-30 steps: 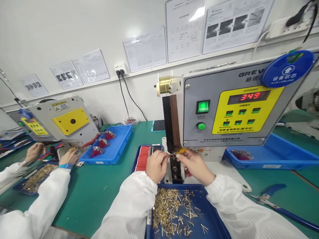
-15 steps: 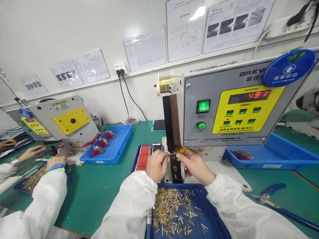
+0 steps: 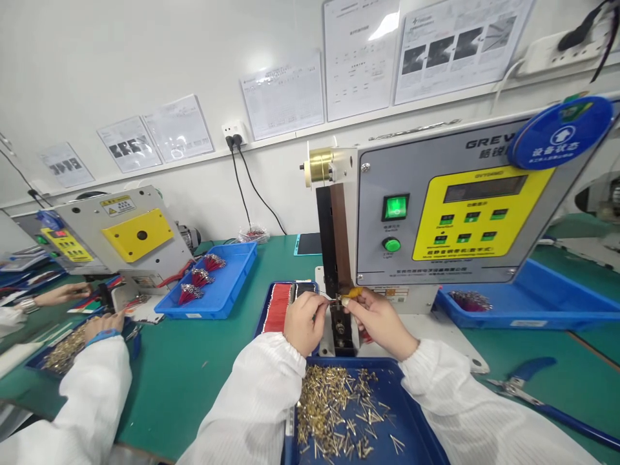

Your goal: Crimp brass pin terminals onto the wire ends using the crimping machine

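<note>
At the press point of the crimping machine [image 3: 438, 213], my left hand [image 3: 306, 321] is closed in a pinch on a thin wire [image 3: 323, 295]. Facing it across the machine's dark front column, my right hand [image 3: 382, 321] is closed too, thumb against an index finger in a yellow finger cot [image 3: 356, 293]. What sits between those right fingertips is too small to name. Below both hands lies a dark blue tray [image 3: 419, 423] with many V-shaped brass terminals [image 3: 334, 403]. Beside my left hand, a small tray holds a bundle of red wires [image 3: 278, 309] and some black ones.
A blue bin [image 3: 232, 278] with wire bundles stands to the left, another blue bin [image 3: 537, 303] to the right. Blue-handled pliers [image 3: 527, 387] lie at the right. A second machine [image 3: 121, 226] and a co-worker's hands [image 3: 104, 326] are at the far left.
My two hands stay in place. The machine's display showed red digits and is now dark. At the left, the co-worker's near hand has shifted down toward their terminal tray.
</note>
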Demonstrator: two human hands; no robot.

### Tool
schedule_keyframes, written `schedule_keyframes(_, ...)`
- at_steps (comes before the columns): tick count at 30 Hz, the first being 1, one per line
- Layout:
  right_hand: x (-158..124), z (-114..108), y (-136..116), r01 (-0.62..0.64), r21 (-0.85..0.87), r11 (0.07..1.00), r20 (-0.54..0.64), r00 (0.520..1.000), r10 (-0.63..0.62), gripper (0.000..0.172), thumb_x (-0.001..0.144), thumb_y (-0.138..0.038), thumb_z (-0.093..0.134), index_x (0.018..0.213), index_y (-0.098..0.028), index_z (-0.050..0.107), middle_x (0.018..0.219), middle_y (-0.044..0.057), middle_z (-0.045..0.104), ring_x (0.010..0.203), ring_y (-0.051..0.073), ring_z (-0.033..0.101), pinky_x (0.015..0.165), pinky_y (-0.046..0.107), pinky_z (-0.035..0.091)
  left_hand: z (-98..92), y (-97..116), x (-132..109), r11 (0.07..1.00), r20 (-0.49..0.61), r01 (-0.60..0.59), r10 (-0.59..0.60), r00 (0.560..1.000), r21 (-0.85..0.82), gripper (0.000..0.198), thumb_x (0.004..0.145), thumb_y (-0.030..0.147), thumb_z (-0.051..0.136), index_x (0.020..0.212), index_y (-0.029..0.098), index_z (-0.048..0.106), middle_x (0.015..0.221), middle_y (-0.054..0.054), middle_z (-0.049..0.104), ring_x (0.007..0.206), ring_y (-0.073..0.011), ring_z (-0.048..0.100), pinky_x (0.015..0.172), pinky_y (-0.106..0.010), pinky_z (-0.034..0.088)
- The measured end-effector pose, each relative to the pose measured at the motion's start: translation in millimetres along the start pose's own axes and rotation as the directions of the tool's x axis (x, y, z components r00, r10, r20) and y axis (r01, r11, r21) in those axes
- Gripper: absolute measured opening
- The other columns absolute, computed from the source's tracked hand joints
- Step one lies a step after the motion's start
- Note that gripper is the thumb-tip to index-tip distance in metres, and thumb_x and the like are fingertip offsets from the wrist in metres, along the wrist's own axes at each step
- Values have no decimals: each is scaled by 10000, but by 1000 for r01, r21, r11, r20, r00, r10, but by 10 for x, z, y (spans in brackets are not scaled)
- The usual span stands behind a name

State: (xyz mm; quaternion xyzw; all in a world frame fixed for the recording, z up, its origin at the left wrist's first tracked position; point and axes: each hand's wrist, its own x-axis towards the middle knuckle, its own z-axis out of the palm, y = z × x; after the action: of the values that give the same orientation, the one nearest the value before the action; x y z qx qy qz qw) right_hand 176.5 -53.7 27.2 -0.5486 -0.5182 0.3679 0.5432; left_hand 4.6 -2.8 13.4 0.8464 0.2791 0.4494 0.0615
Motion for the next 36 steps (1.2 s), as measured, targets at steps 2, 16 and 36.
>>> schedule_keyframes(2,1,1,3,-14,-7,1000,5,1000,14,245,751,-451,567,725,-210,529,649,-6,594,422,101,456,388,236,404,-1,1,0,1000,-3,0,0,1000,2,137,903,161,469,921,200,600,889,-46,641,842,-155,613,750,-273,501)
schedule_keyframes(16,2,10,4,-3,-9,1000,-1,1000,3,236,763,-441,562,725,-212,524,656,-6,599,436,106,470,405,239,408,-2,1,0,1000,8,19,-19,1000,4,149,899,159,470,929,203,609,894,-48,647,846,-159,623,760,-281,511)
schedule_keyframes(36,-2,6,-24,-4,-8,1000,2,1000,4,227,762,-438,561,730,-216,525,647,-12,589,415,102,463,368,227,388,-4,11,0,1000,-5,28,-28,1000,12,150,911,189,468,915,197,617,888,-51,654,836,-156,622,751,-281,506)
